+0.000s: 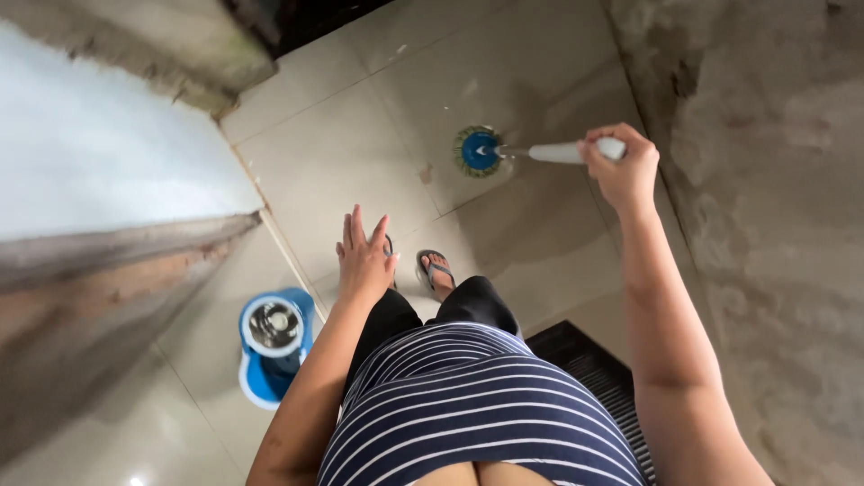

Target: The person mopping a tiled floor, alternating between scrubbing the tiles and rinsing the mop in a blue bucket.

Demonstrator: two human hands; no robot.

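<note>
Fingers of the right hand (621, 166) wrap the mop handle (567, 152), its blue mop head (478, 150) on the tiled floor (342, 153). Left hand (363, 255) hangs open-fingered. Left of the mop: spin bucket (273, 342), wall. Right: rough concrete wall (765, 225).

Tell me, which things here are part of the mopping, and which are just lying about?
In use:
right hand gripping the mop handle
round blue mop head on the tiled floor
blue spin bucket

Just there:
left hand, open and empty
dark floor mat
flip-flop on the foot
</note>
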